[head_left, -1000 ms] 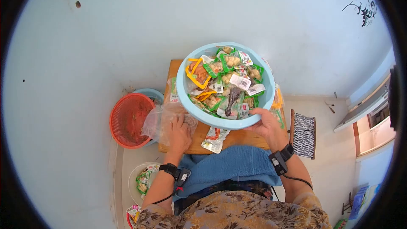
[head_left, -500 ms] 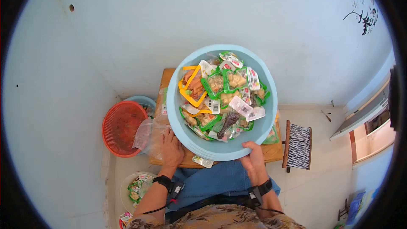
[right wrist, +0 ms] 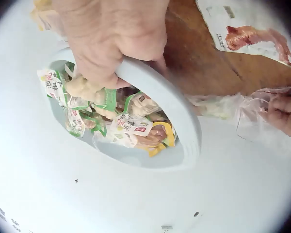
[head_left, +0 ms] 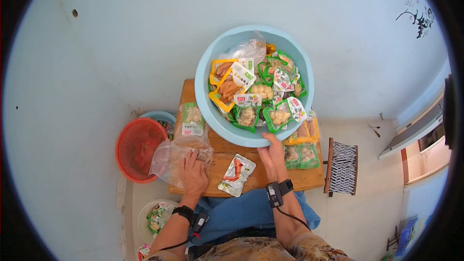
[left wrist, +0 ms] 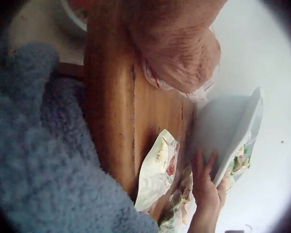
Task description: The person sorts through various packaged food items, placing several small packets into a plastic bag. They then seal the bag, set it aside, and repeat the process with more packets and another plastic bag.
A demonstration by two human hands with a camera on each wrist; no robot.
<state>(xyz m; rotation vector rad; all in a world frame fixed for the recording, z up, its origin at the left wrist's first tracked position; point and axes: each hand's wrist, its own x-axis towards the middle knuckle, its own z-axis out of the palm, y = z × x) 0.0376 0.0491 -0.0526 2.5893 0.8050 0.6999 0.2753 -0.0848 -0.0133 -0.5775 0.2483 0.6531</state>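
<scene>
My right hand (head_left: 274,157) grips the near rim of a light blue basin (head_left: 212,124), thumb over the edge and fingers against its outer wall. Tilted at the far side of the wooden table (head_left: 220,152), the basin holds several vacuum-packed food packets (head_left: 229,89) with green or yellow edges, plus a crumpled clear bag (head_left: 249,50). My left hand (head_left: 195,176) rests with loose fingers on a clear plastic bag (head_left: 166,162) at the table's left edge. Between the hands lies a white packet (head_left: 237,175) picturing red meat; the left wrist view also shows this packet (left wrist: 157,167).
Left of the table, a red mesh basket (head_left: 123,152) sits on another blue basin (head_left: 157,114). Below it stands a pale bowl (head_left: 141,220) of packets. Yellow-edged (head_left: 303,131) and green-edged packets (head_left: 302,155) lie at the table's right, beside a woven stool (head_left: 342,166).
The basin came nearer, then moved back towards the wall in my right hand. Its packets have shifted, and a clear bag shows inside. The white packet is uncovered. My left hand stays on the bag.
</scene>
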